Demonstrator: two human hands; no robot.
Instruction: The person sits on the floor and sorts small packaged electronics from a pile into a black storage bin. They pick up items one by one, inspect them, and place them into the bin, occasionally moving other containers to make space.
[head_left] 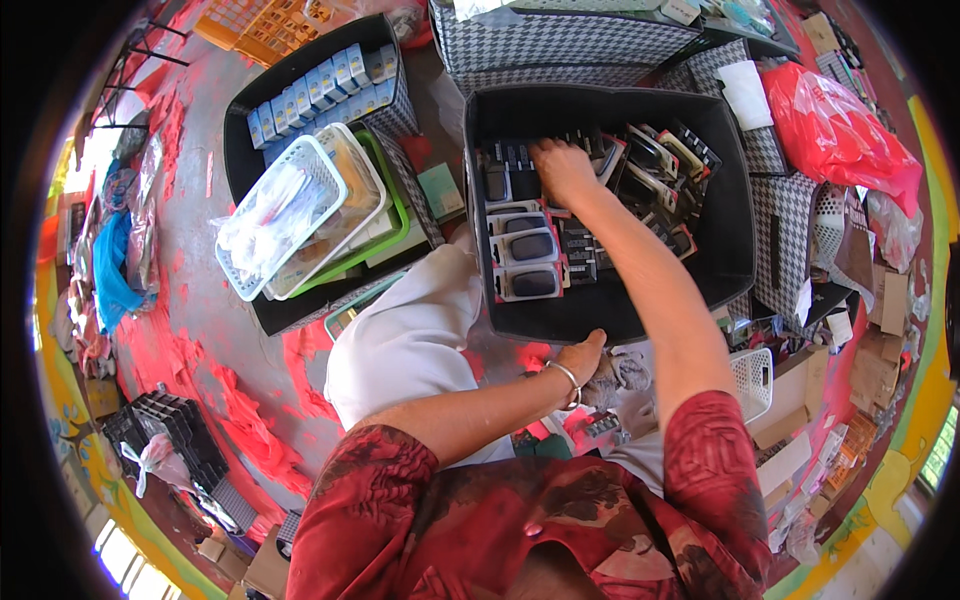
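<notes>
A deep black fabric storage bin point(620, 318) stands in front of me, holding many small carded packs. Inside it, my right hand point(566, 172) reaches down at the far left, its fingers closed on a dark carded pack beside a row of black ones point(508, 155). Nearer, several packs with dark oval pieces under clear plastic point(528, 247) lie stacked along the left wall. Looser packs point(650, 160) lean in a jumble on the right. My left hand point(582, 357), below a bracelet-ringed wrist, rests against the bin's near outer side; its fingers are partly hidden.
Left of the bin, another bin holds blue-and-white boxes point(320, 90) and stacked plastic baskets point(285, 215). Houndstooth bins point(560, 45) stand behind, and a red plastic bag point(840, 125) lies at right. Red sheeting point(245, 420) is scattered over the floor. Black crates point(170, 440) stand lower left.
</notes>
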